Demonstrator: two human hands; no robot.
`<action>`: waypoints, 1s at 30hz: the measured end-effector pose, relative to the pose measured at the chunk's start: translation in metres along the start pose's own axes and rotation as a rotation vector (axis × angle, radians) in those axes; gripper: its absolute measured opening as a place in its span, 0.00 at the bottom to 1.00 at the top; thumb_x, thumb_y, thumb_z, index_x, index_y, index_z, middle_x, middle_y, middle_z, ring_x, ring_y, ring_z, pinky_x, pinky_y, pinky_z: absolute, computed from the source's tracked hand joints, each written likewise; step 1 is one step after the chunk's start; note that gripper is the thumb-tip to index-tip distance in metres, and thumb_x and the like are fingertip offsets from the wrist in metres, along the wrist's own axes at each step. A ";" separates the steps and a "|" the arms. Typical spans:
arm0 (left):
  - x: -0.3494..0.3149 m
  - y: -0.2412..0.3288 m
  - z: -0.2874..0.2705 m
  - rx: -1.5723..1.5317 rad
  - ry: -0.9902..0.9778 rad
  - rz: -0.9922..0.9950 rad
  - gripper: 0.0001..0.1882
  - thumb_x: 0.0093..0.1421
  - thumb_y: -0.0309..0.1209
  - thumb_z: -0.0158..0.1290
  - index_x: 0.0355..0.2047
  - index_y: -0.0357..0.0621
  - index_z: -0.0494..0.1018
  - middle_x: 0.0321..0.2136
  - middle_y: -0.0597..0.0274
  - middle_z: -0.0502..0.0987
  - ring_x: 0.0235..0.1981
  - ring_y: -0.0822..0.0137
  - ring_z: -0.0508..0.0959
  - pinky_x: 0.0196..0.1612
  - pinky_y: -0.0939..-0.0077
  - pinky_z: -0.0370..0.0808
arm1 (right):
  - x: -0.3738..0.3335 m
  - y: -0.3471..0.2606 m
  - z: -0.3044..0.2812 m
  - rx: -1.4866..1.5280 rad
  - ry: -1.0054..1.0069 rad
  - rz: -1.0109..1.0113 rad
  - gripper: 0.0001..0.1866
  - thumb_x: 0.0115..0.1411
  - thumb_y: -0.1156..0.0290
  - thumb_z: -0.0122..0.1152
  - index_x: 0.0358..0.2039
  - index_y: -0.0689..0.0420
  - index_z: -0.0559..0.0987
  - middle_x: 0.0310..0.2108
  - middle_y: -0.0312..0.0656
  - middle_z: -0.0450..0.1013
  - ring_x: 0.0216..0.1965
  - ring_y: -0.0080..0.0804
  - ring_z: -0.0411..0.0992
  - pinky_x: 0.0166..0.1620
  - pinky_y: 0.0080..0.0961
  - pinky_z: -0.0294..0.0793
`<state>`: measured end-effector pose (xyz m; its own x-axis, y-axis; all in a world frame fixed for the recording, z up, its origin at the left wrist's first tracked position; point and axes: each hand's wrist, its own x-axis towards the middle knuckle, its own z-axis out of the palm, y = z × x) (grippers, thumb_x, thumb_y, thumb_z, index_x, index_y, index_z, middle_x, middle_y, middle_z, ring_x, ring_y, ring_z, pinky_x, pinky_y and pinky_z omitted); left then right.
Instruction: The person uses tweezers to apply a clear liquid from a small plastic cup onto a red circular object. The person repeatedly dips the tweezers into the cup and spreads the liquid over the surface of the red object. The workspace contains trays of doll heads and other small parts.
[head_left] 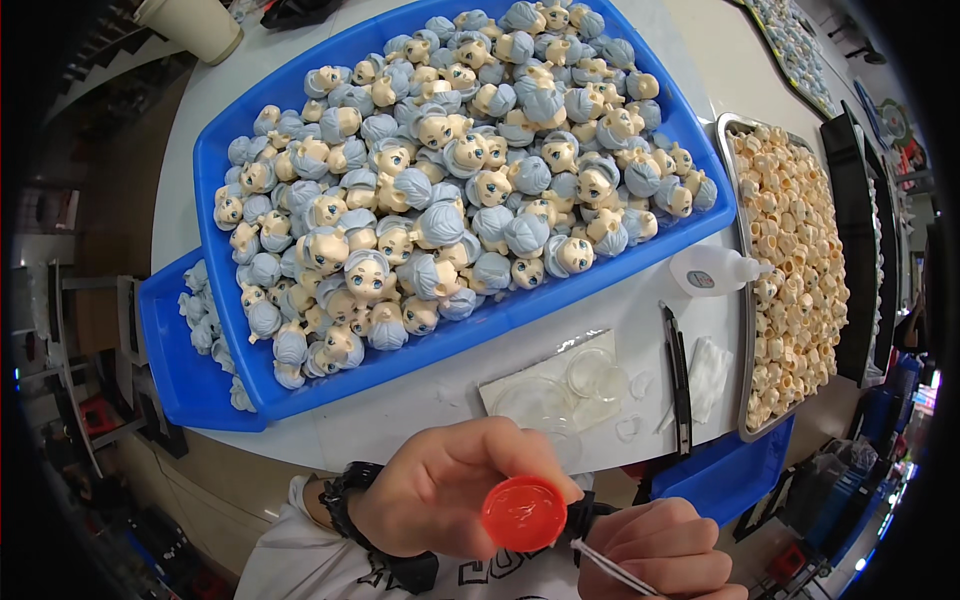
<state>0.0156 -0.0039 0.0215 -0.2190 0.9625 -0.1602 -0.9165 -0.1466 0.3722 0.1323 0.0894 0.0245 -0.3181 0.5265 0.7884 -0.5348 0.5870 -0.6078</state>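
Note:
My left hand (pixel 430 485) is closed round a small red cap (pixel 524 513), its hollow side turned up with something wet and shiny inside. To its right, my right hand (pixel 655 550) is closed on a thin white cotton swab (pixel 612 568). The swab's tip is close by the cap's lower right rim; whether they touch I cannot tell. Both hands are above my lap, just off the near edge of the white table (pixel 370 440). Beyond them lies a clear plastic sheet (pixel 550 385) with round shapes on it.
A big blue tray (pixel 330 395) is heaped with blue-haired doll heads (pixel 440 220); a smaller blue tray (pixel 165 300) sits partly under it. At right are a white squeeze bottle (pixel 712 272), a black utility knife (pixel 678 375), cotton swabs (pixel 710 375) and a metal tray (pixel 735 180) of beige parts.

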 end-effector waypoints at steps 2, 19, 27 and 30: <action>0.000 -0.001 0.000 -0.017 -0.002 -0.006 0.22 0.50 0.36 0.57 0.36 0.29 0.66 0.27 0.49 0.70 0.28 0.64 0.67 0.26 0.76 0.66 | 0.001 0.000 0.003 0.000 0.018 0.011 0.10 0.56 0.74 0.50 0.33 0.55 0.59 0.20 0.41 0.62 0.16 0.27 0.58 0.16 0.18 0.60; 0.002 -0.002 0.002 0.112 -0.029 0.102 0.19 0.49 0.34 0.58 0.33 0.32 0.66 0.28 0.51 0.71 0.26 0.65 0.70 0.27 0.76 0.67 | 0.005 -0.003 0.011 -0.094 0.086 0.076 0.09 0.57 0.75 0.49 0.34 0.55 0.60 0.21 0.40 0.62 0.17 0.26 0.59 0.15 0.19 0.61; 0.010 -0.023 0.030 0.398 0.203 0.600 0.23 0.47 0.35 0.60 0.38 0.33 0.65 0.29 0.55 0.69 0.28 0.68 0.68 0.30 0.80 0.64 | 0.005 0.009 0.041 -0.090 0.595 -0.031 0.11 0.56 0.72 0.50 0.35 0.55 0.59 0.21 0.40 0.62 0.18 0.27 0.60 0.16 0.18 0.62; 0.006 0.006 -0.025 0.856 -0.289 0.638 0.23 0.42 0.29 0.63 0.37 0.32 0.68 0.31 0.52 0.71 0.29 0.65 0.71 0.30 0.79 0.66 | 0.004 -0.001 0.027 -0.083 0.337 0.054 0.11 0.57 0.72 0.50 0.35 0.55 0.59 0.20 0.40 0.62 0.17 0.27 0.60 0.16 0.18 0.62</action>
<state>0.0002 -0.0046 -0.0005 -0.3800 0.7998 0.4646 -0.1043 -0.5361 0.8377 0.1105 0.0747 0.0305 -0.0607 0.7233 0.6879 -0.4541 0.5937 -0.6643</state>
